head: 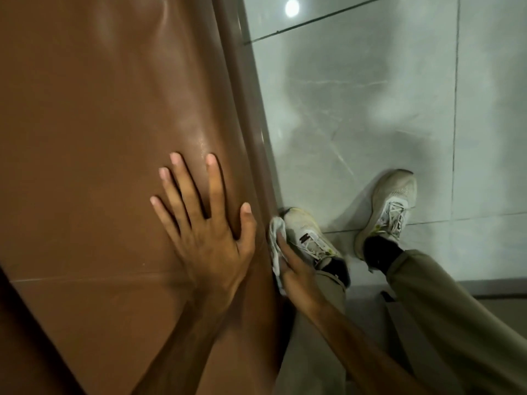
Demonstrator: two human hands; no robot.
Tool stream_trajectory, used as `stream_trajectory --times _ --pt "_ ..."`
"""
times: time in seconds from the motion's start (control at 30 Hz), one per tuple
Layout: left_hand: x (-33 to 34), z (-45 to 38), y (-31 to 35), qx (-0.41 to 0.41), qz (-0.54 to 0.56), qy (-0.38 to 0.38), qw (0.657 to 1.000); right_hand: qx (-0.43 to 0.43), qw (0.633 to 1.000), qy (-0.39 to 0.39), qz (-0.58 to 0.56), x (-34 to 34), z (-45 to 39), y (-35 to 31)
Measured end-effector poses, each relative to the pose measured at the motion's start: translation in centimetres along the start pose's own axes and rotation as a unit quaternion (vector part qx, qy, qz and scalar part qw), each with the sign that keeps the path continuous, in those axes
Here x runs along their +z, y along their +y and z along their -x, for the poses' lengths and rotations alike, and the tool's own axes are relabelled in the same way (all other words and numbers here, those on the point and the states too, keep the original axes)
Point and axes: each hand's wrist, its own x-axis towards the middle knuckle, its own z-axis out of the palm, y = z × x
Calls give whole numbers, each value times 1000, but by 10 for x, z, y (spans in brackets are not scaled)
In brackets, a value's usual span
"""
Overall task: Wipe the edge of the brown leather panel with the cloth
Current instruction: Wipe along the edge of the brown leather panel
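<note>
A large brown leather panel [108, 115] fills the left half of the view, its rounded right edge [251, 132] running down towards the floor. My left hand [208, 223] lies flat on the panel with fingers spread, thumb near the edge. My right hand [296, 269] presses a small white cloth [275, 243] against the lower part of the panel's edge. Part of the cloth is hidden under my fingers.
Glossy grey marble floor tiles [370, 95] lie to the right of the panel, with a ceiling light reflected in them [292, 7]. My two feet in white sneakers [310, 238] [390, 206] and olive trousers [445, 309] stand close to the edge.
</note>
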Motion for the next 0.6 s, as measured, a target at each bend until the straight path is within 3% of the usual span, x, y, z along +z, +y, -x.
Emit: stream_trajectory --times 0.07,0.17,0.3,0.37,0.47,0.53,0.6 --pt "7 6 0 -5 -2 26 1000 -73 997 -16 -9 5 -26 -27" --pt "20 4 -1 -4 -10 66 998 -82 995 -43 -33 2 -71 -30" --pt "17 6 1 -10 -5 63 998 69 997 8 25 -1 -48 15" --pt "13 5 3 -14 1 57 998 76 997 -2 8 1 -9 23" --pt "14 5 3 -15 2 57 998 -28 998 -11 -49 5 6 -7" --pt "19 7 2 -16 -2 68 998 -114 992 -31 -34 9 -25 -36" --pt "24 6 2 -18 -3 80 997 -141 990 -24 -19 11 -66 -60"
